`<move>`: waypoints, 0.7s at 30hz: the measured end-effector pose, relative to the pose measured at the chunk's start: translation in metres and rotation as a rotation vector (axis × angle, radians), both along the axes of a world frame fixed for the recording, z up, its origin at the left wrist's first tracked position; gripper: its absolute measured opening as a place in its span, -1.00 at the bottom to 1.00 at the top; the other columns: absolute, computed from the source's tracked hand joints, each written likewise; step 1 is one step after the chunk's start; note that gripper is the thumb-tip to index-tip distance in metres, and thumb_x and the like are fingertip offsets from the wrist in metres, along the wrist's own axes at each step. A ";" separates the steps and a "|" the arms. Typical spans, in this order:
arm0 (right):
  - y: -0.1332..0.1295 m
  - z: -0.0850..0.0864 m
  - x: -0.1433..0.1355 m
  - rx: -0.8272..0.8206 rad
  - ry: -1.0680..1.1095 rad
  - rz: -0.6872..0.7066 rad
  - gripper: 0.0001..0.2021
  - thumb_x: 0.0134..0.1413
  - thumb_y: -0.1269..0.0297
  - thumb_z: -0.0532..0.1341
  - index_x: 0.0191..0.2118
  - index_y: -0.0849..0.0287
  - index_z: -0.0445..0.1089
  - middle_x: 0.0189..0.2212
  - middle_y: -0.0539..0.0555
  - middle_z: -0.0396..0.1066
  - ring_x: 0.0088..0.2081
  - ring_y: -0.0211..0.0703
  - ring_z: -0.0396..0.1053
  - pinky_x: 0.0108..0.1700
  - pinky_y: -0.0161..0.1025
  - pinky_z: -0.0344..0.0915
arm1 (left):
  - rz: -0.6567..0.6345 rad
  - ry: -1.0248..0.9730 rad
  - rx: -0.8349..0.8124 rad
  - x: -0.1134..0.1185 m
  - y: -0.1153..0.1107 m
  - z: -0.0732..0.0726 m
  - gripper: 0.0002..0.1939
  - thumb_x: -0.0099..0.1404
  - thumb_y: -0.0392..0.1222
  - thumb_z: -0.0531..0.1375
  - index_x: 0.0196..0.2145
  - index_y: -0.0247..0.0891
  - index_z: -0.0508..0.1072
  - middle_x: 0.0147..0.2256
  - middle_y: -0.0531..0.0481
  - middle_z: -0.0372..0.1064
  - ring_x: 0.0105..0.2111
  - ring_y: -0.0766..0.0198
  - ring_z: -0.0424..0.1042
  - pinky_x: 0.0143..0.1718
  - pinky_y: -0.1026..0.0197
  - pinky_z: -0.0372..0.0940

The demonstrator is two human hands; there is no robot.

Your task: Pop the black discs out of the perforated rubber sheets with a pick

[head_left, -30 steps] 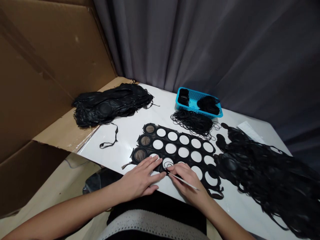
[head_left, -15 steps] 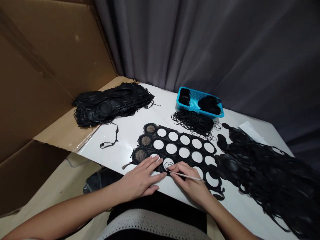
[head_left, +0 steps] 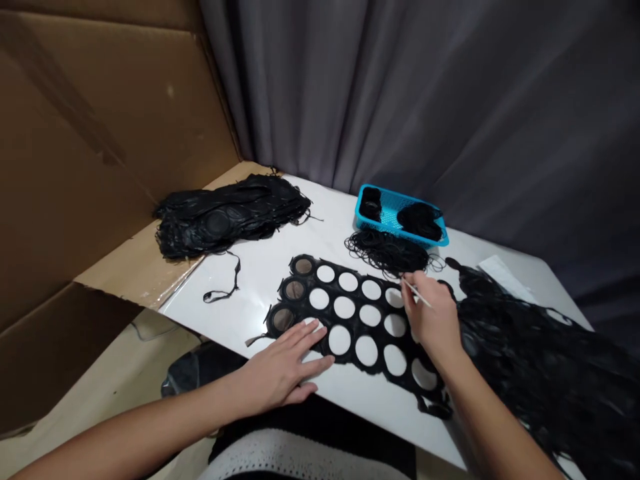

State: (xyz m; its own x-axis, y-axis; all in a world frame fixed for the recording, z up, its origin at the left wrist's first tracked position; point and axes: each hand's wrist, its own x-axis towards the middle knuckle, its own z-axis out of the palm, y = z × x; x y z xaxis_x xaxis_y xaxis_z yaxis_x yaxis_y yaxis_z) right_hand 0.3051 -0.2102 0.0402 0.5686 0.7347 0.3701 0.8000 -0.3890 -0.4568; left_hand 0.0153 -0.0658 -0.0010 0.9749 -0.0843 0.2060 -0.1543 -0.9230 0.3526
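Observation:
A black sheet (head_left: 357, 299) with rows of round holes lies on the white table, several holes showing white through them. My left hand (head_left: 287, 363) rests flat over its lower left part, fingers stretched out and holding nothing. In my right hand (head_left: 431, 313) is a thin pale stick-like tool (head_left: 416, 292), pinched between the fingers. That hand hovers over the sheet's right side, its fingertips at the near edge of a pile of thin black rings (head_left: 387, 252). Whether the tool's tip touches a ring is too small to tell.
Behind the rings stands a blue basket (head_left: 403, 235) with black bundles inside. A stack of black sheets (head_left: 225, 217) lies at the left, near a loose black strip (head_left: 225, 293). Tangled black scraps (head_left: 540, 360) cover the right. Cardboard (head_left: 115, 147) and a grey curtain (head_left: 400, 87) border the table.
My right hand has moved with the tool from a lower hole of the sheet, where a thin black loop showed, up and right to the ring pile. My left hand stays on the sheet.

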 end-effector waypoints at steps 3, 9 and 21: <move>0.001 0.005 0.000 -0.072 0.490 0.092 -0.73 0.23 0.05 0.17 -0.44 0.06 0.23 -0.40 0.06 0.48 -0.32 -0.03 0.42 -0.25 -0.15 0.29 | 0.006 0.042 -0.055 0.000 0.001 0.009 -0.47 0.32 -0.15 0.28 0.22 -0.12 0.33 0.33 -0.26 0.06 0.32 -0.19 0.08 0.27 -0.18 0.14; 0.000 0.003 -0.047 -0.032 1.282 0.247 -0.64 0.03 0.03 0.38 -0.41 0.10 0.22 -0.28 0.07 0.55 -0.42 -0.19 0.38 -0.39 -0.27 0.27 | 0.078 0.131 -0.505 0.029 0.011 0.045 -0.46 0.40 -0.10 0.24 0.26 -0.15 0.20 0.26 -0.22 0.12 0.25 0.03 0.20 0.22 0.00 0.23; -0.003 0.014 -0.071 0.077 1.618 0.352 -0.69 0.05 0.13 0.42 -0.36 0.13 0.28 -0.31 0.08 0.49 -0.36 -0.18 0.47 -0.62 -0.44 0.21 | -0.018 0.270 -1.473 0.087 0.029 0.043 -0.45 0.23 -0.13 0.40 0.10 -0.24 0.34 -0.43 0.17 0.27 -0.37 0.33 0.44 -0.23 0.24 0.33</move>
State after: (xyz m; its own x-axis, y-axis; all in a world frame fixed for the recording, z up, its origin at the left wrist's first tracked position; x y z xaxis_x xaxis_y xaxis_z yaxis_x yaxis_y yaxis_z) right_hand 0.2342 -0.2132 0.0544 0.1968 0.9113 -0.3616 -0.4531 -0.2426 -0.8578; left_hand 0.1023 -0.0369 0.0423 0.9976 0.0213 -0.0664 0.0579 0.2770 0.9591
